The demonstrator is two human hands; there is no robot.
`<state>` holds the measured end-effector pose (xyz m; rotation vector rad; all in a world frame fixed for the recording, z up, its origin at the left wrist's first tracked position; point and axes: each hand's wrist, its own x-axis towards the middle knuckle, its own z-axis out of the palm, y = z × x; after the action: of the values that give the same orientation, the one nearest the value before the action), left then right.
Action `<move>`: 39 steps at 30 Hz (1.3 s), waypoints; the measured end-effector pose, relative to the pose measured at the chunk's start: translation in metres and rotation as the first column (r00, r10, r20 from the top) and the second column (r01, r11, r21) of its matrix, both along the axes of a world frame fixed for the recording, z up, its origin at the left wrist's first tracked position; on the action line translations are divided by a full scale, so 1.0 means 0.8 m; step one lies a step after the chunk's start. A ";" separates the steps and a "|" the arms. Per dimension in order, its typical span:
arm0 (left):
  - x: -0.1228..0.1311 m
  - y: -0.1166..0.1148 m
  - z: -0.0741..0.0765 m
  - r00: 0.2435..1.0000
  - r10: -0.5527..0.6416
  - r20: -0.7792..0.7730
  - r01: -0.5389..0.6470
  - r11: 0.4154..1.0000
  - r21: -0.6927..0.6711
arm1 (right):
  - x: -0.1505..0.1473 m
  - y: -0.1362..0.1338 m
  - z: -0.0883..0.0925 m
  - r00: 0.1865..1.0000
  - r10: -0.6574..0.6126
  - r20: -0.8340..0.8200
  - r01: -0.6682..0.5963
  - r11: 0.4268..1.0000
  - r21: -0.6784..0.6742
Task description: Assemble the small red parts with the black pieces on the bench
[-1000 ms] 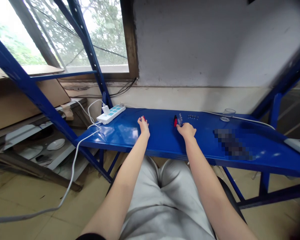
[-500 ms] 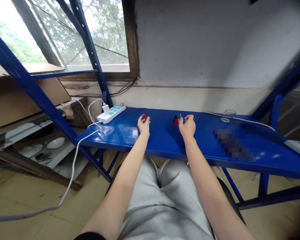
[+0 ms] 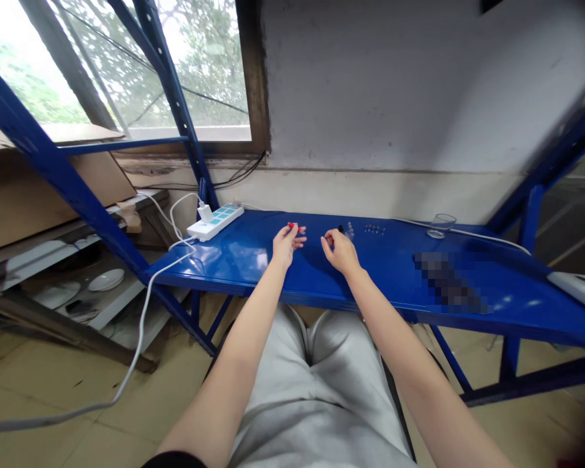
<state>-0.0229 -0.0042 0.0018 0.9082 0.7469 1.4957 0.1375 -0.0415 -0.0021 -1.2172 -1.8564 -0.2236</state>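
Red piece (image 3: 295,227): in the left hand (image 3: 285,246), at the fingertips, raised over the blue tabletop (image 3: 312,276).
Long axis of red piece: roughly crosswise to the person, dipping slightly toward the right; fingers cover part of it.
Left hand state: thumb and finger pinch the red piece; the remaining fingers extend to the right, apart from one another.
Right hand (image 3: 340,250) state: thumb and forefinger curve toward each other, facing left; whether anything small sits between them cannot be told.
Governing relation: the red piece lies to the left of the right hand and slightly farther from the body; a gap separates the two hands.
Nearer hand: left, in contact with the red piece.
Black object (image 3: 341,229): just beyond the right hand, partly hidden by it.
Clear pieces (image 3: 350,231): beside the black object, on its right.
Small-parts group (image 3: 374,229): farther right, on the tabletop.
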 end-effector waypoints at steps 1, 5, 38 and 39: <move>0.000 -0.002 0.000 0.996 -0.072 -0.045 0.073 0.997 0.011 | -0.001 -0.001 0.001 1.000 0.001 0.020 -0.001 0.999 -0.035; 0.002 -0.009 0.003 0.954 -0.240 -0.178 0.253 0.966 0.050 | -0.004 -0.004 0.002 0.997 -0.009 0.077 0.024 0.982 -0.189; 0.004 -0.004 -0.005 0.961 -0.101 -0.257 0.122 0.990 0.069 | -0.008 -0.002 -0.002 0.999 0.048 -0.025 -0.050 0.995 -0.087; 0.005 -0.005 -0.004 0.961 -0.100 -0.260 0.122 0.990 0.068 | -0.008 -0.002 -0.002 0.999 0.035 -0.018 -0.037 0.995 -0.094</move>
<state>-0.0192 -0.0081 -0.0015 1.2034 0.8097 1.3329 0.1311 -0.0431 -0.0036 -1.2441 -1.8911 -0.1068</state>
